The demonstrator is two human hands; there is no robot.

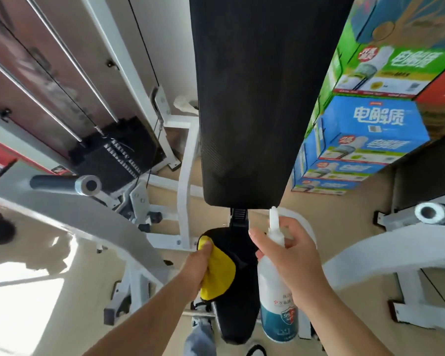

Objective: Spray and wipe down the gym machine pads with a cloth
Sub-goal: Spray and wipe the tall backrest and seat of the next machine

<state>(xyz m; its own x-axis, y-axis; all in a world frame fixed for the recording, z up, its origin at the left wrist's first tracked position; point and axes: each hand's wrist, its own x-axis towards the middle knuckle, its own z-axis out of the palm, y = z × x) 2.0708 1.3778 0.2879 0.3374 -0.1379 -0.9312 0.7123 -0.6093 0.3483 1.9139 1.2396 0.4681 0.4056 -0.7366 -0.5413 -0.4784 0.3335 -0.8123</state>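
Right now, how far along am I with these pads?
Done: cannot tell from either pad's surface. In hand: right hand holds the spray bottle, nozzle near the back pad; left hand grips the yellow cloth against the seat pad. Left: likely wiping both.

"电解质" — blue box (365,129), green box (396,70)

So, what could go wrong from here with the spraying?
1. The spray bottle in the right hand has its nozzle right at the bottom edge of the back pad; mist may miss it and drift onto the stacked boxes nearby.
2. The left hand holds the yellow cloth down on the seat pad, so liquid on the back pad could run down before being wiped.
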